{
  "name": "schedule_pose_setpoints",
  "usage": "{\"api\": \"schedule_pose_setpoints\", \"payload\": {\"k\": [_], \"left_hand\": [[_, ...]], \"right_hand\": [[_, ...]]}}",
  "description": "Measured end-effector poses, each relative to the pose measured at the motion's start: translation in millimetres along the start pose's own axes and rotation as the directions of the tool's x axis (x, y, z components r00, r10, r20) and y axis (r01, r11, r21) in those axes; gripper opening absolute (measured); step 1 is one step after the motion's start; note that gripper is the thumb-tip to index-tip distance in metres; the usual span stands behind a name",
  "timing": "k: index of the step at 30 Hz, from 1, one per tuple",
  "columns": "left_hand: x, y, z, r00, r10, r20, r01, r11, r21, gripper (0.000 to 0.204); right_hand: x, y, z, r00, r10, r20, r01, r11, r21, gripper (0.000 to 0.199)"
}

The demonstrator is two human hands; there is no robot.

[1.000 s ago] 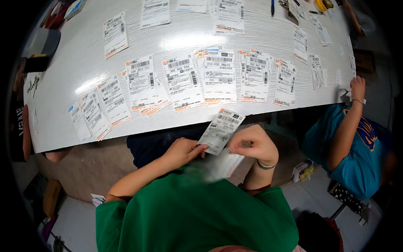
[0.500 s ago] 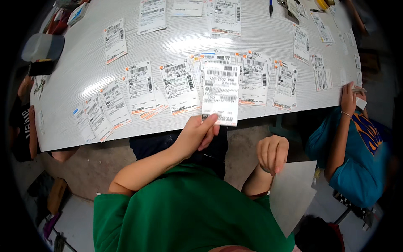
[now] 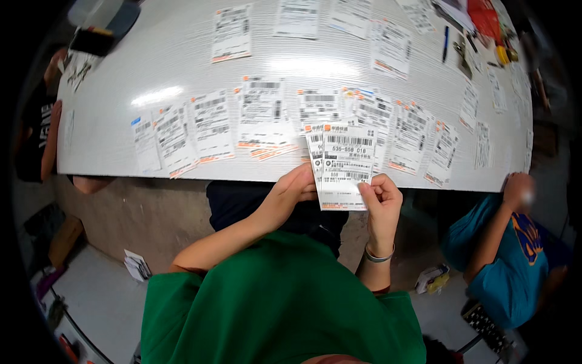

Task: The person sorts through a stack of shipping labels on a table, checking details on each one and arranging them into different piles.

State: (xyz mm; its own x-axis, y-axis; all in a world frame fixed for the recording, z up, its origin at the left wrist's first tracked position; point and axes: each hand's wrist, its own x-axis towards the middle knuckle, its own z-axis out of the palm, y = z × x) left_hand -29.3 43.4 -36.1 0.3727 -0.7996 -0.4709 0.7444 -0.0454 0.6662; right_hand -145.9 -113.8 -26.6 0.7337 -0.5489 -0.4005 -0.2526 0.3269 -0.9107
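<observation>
My left hand (image 3: pixel 297 185) is closed on the left edge of shipping labels (image 3: pixel 314 138), white slips with barcodes and orange marks. My right hand (image 3: pixel 383 200) pinches a front shipping label (image 3: pixel 348 159) at its lower right, thumb on top. This label overlaps the ones in my left hand, and both are held upright just over the near table edge. How many slips lie behind it is hidden. Beyond my hands, a row of label piles runs along the near side of the table, including one pile (image 3: pixel 262 112) left of centre and another (image 3: pixel 411 136) to the right.
More labels (image 3: pixel 232 33) lie farther back on the white table (image 3: pixel 163 67). A pen (image 3: pixel 445 44), a roll of yellow tape (image 3: pixel 502 55) and a red bag (image 3: pixel 483 18) are at the far right. A plastic tub (image 3: pixel 103 13) stands far left. A co-worker in teal (image 3: pixel 491 255) sits at right; another person's arm (image 3: pixel 53 136) shows at left.
My right hand has come up from the lower right to meet my left hand; the blank-looking sheets it held low no longer show, and it now holds a label's printed face. The view has shifted.
</observation>
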Motion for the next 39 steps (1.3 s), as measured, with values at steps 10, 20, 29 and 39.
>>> {"api": "schedule_pose_setpoints", "payload": {"k": [10, 20, 29, 39], "left_hand": [[-38, 12, -56, 0.893, 0.37, -0.258, -0.331, 0.926, 0.181, 0.034], [-186, 118, -260, 0.104, 0.737, -0.668, 0.207, 0.641, 0.739, 0.021], [-174, 107, -301, 0.077, 0.941, -0.331, 0.571, 0.23, 0.788, 0.021], [-138, 11, -178, 0.518, 0.855, 0.001, 0.137, -0.084, 0.987, 0.034]], "right_hand": [[12, -10, 107, 0.971, -0.152, 0.186, 0.205, 0.928, -0.312, 0.018], [31, -26, 208, 0.763, -0.151, 0.628, 0.557, 0.647, -0.521, 0.011], [86, -35, 291, 0.611, -0.209, 0.764, 0.786, 0.272, -0.555, 0.018], [116, -29, 334, 0.511, -0.125, 0.85, 0.855, -0.023, -0.518, 0.025]]}}
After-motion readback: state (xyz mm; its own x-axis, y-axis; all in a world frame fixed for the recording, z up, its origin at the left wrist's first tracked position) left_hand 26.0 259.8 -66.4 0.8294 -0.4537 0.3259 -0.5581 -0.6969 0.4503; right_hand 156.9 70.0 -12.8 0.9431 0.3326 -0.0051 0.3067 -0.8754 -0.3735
